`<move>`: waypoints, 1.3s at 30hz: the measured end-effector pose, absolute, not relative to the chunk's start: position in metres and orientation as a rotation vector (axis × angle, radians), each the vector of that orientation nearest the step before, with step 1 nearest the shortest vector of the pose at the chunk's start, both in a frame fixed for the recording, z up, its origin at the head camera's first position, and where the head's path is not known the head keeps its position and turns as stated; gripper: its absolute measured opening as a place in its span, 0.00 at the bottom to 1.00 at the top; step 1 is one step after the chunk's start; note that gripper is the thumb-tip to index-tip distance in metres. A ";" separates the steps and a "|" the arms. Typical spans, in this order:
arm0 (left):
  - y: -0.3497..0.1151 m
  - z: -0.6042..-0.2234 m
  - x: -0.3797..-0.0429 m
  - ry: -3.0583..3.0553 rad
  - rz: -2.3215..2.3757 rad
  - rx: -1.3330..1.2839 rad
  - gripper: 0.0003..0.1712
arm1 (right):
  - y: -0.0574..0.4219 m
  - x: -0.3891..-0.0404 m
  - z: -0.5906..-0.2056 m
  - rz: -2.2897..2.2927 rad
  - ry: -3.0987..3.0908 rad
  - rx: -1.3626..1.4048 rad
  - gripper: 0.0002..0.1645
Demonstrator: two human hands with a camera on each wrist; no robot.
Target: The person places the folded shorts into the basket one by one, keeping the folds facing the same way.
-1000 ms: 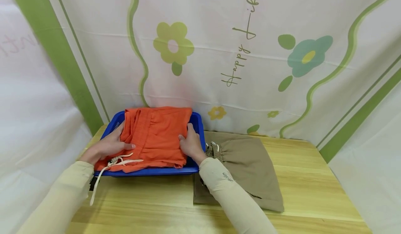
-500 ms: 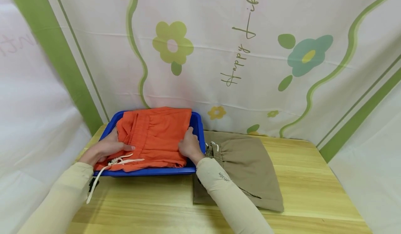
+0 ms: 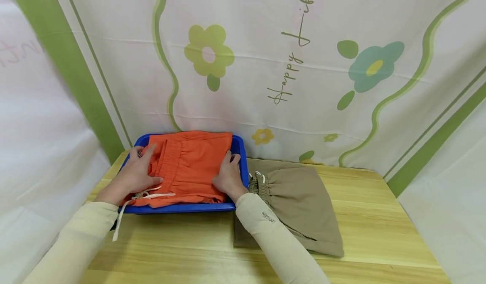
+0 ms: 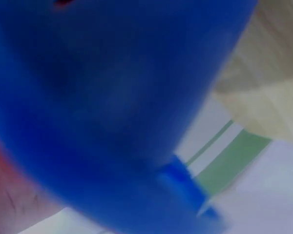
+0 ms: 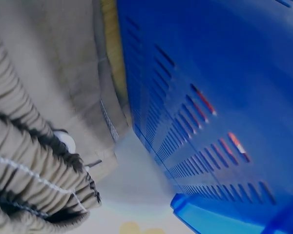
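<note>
A folded pair of orange drawstring pants [image 3: 195, 161] lies in the blue plastic basket [image 3: 182, 208]. Its white drawstring [image 3: 159, 196] hangs over the basket's front left corner. My left hand [image 3: 133, 172] rests at the pants' left edge with fingers spread, its thumb touching the cloth. On the other side, my right hand [image 3: 229, 176] is between the pants' right edge and the basket wall, fingers loosely bent and touching the cloth. Blurred blue basket [image 4: 112, 97] fills most of the left wrist view. Slots in the basket wall [image 5: 210, 73] show orange cloth in the right wrist view.
Folded khaki pants [image 3: 303, 204] with an elastic waistband [image 5: 34, 161] lie flat right of the basket, close to it. Both rest on a wooden table [image 3: 372, 216]. A white curtain with printed flowers [image 3: 247, 85] stands behind the table, with more curtain at both sides.
My left hand has come up from the pants' edge and spread its fingers. My right hand has loosened along the right edge. The pants lie slightly flatter in the basket.
</note>
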State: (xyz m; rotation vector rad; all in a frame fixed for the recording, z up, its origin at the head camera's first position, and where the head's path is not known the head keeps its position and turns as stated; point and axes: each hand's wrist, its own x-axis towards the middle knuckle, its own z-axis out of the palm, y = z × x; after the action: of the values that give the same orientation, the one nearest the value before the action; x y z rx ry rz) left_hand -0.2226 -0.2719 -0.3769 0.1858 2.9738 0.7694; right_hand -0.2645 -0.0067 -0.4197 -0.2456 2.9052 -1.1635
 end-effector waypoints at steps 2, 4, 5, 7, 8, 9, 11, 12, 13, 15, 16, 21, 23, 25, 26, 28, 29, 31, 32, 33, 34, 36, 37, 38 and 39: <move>-0.268 -0.375 -0.222 3.025 0.657 0.280 0.58 | -0.007 -0.264 -0.420 -1.130 2.962 -0.305 0.59; -0.265 -0.376 -0.222 3.045 0.568 0.378 0.57 | -0.008 -0.264 -0.420 -1.066 3.018 -0.380 0.59; -0.264 -0.376 -0.222 3.045 0.533 0.419 0.57 | -0.008 -0.264 -0.421 -1.020 3.049 -0.425 0.58; -0.262 -0.379 -0.222 3.028 0.486 0.481 0.60 | -0.009 -0.264 -0.422 -0.880 3.112 -0.527 0.57; -0.262 -0.380 -0.222 3.012 0.473 0.494 0.62 | -0.010 -0.264 -0.422 -0.791 3.134 -0.580 0.57; -0.262 -0.382 -0.223 3.001 0.459 0.511 0.63 | -0.010 -0.264 -0.423 -0.705 3.143 -0.629 0.58; -0.262 -0.385 -0.223 2.978 0.431 0.516 0.67 | -0.012 -0.263 -0.424 -0.546 3.138 -0.707 0.59; -0.263 -0.387 -0.223 2.967 0.417 0.513 0.68 | -0.012 -0.263 -0.425 -0.480 3.119 -0.729 0.59; -0.264 -0.388 -0.223 2.958 0.402 0.509 0.69 | -0.013 -0.262 -0.425 -0.435 3.090 -0.743 0.60; -0.265 -0.390 -0.224 2.938 0.378 0.495 0.71 | -0.013 -0.260 -0.425 -0.399 3.015 -0.733 0.60; -0.266 -0.390 -0.224 2.924 0.374 0.482 0.72 | -0.013 -0.260 -0.425 -0.392 2.983 -0.718 0.60; -0.268 -0.394 -0.224 2.873 0.358 0.447 0.72 | -0.012 -0.258 -0.425 -0.388 2.866 -0.649 0.61; -0.268 -0.397 -0.224 2.869 0.334 0.446 0.71 | -0.011 -0.258 -0.425 -0.370 2.839 -0.643 0.61; -0.268 -0.400 -0.225 2.873 0.295 0.444 0.71 | -0.011 -0.258 -0.425 -0.341 2.820 -0.641 0.61; -0.268 -0.402 -0.225 2.876 0.278 0.443 0.70 | -0.010 -0.257 -0.425 -0.331 2.815 -0.641 0.62; -0.268 -0.404 -0.225 2.873 0.263 0.438 0.69 | -0.010 -0.257 -0.424 -0.303 2.807 -0.642 0.62; -0.267 -0.404 -0.225 2.867 0.259 0.430 0.69 | -0.010 -0.257 -0.424 -0.287 2.806 -0.642 0.62; -0.266 -0.405 -0.225 2.859 0.265 0.422 0.68 | -0.010 -0.257 -0.424 -0.256 2.801 -0.636 0.61; -0.265 -0.406 -0.224 2.854 0.273 0.418 0.68 | -0.010 -0.257 -0.424 -0.236 2.796 -0.633 0.60; -0.264 -0.406 -0.225 2.850 0.282 0.414 0.67 | -0.010 -0.257 -0.424 -0.215 2.790 -0.629 0.60; -0.264 -0.407 -0.225 2.848 0.285 0.413 0.67 | -0.010 -0.257 -0.424 -0.194 2.781 -0.626 0.59; -0.266 -0.411 -0.227 2.840 0.299 0.407 0.67 | -0.010 -0.258 -0.424 -0.162 2.760 -0.617 0.58; -0.267 -0.413 -0.228 2.837 0.304 0.411 0.67 | -0.010 -0.258 -0.425 -0.146 2.752 -0.614 0.57; -0.269 -0.416 -0.229 2.832 0.307 0.405 0.67 | -0.010 -0.258 -0.425 -0.136 2.743 -0.614 0.57; -0.271 -0.419 -0.231 2.830 0.309 0.403 0.67 | -0.010 -0.258 -0.426 -0.124 2.735 -0.613 0.56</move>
State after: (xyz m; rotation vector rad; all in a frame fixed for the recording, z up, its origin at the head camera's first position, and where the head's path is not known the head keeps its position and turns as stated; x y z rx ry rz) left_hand -0.2309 -0.2713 -0.4195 0.4025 2.8296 0.3088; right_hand -0.2577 -0.0102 -0.4256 -0.6134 2.7347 -0.1240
